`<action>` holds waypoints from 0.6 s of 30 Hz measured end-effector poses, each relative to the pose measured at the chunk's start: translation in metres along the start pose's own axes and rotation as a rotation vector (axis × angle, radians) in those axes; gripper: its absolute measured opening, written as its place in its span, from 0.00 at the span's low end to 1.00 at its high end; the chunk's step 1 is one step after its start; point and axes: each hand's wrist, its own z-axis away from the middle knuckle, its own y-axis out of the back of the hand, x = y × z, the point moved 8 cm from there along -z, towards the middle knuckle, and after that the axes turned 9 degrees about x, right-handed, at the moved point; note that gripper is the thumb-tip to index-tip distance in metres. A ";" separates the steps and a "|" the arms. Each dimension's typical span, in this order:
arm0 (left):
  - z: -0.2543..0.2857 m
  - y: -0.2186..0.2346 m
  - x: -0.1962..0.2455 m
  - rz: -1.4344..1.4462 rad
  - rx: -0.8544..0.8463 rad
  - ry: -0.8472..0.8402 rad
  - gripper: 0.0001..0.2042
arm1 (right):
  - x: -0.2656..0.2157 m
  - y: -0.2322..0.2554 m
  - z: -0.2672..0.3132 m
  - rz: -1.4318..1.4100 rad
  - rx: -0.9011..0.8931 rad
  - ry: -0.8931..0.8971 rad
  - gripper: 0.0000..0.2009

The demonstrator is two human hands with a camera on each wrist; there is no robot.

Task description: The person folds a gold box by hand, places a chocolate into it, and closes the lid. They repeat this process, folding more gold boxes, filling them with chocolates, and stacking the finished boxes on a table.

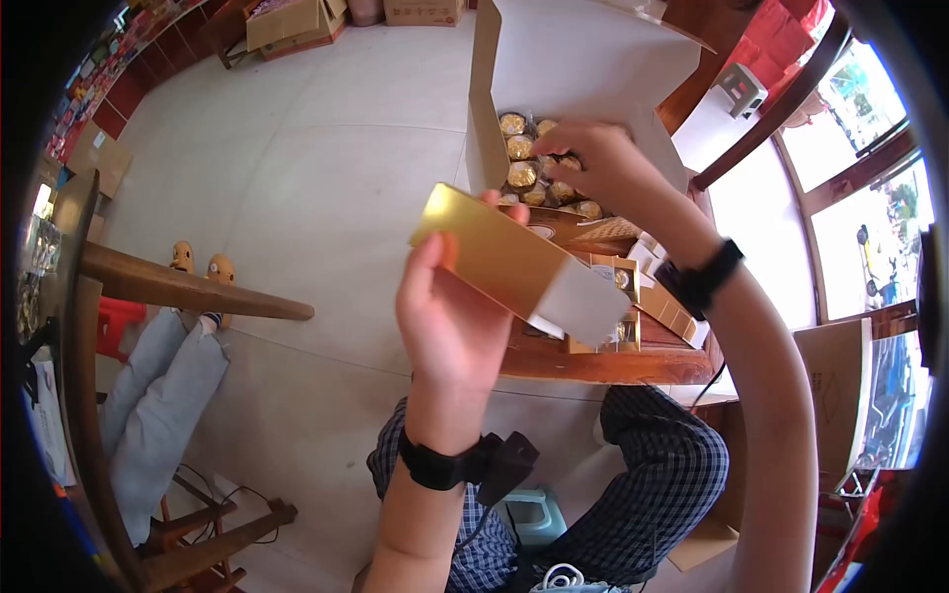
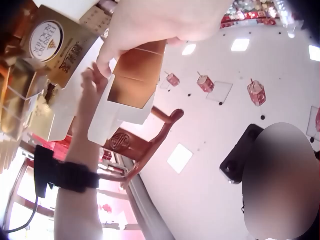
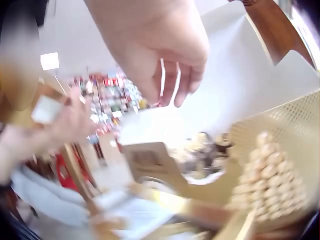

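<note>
My left hand [image 1: 450, 331] grips a small gold cardboard box [image 1: 494, 257], thumb on one side and fingertips round the other. A white flap [image 1: 588, 301] stands out from the box's near end; the left wrist view looks into its open, copper-coloured inside [image 2: 135, 75]. Over a big carton [image 1: 593, 64] with its white lid raised, my right hand [image 1: 598, 163] hovers with loosely bent fingers. Gold-foil chocolates [image 1: 521, 148] lie in that carton, partly covered by the hand. Nothing shows between the right fingers [image 3: 182, 82] in the right wrist view.
Small clear-windowed packs [image 1: 625, 282] and folded cardboard lie on the wooden table [image 1: 603, 368] before the carton. A wooden chair arm [image 1: 198, 282] and another person's legs [image 1: 173, 381] are at the left. A light blue plastic stool [image 1: 539, 516] stands between my knees.
</note>
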 end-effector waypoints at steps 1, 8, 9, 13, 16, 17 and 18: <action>-0.002 0.008 0.008 0.061 0.106 -0.069 0.21 | -0.002 -0.010 -0.005 0.229 -0.038 0.129 0.15; 0.000 0.032 0.045 0.064 0.205 -0.336 0.13 | -0.010 -0.050 -0.021 0.712 -0.019 0.353 0.14; 0.000 0.031 0.046 0.044 0.213 -0.349 0.13 | -0.013 -0.048 -0.021 0.758 -0.014 0.363 0.15; 0.002 0.030 0.041 0.141 0.326 -0.374 0.20 | -0.029 0.003 -0.004 0.565 0.117 0.400 0.17; 0.001 0.018 0.032 0.077 0.180 -0.334 0.29 | -0.035 0.062 0.040 0.276 0.224 0.109 0.18; 0.002 0.010 0.029 0.004 0.136 -0.329 0.30 | -0.037 0.080 0.063 0.197 0.335 0.136 0.18; 0.003 0.002 0.026 -0.072 0.089 -0.331 0.31 | -0.025 0.093 0.087 -0.113 0.400 0.022 0.19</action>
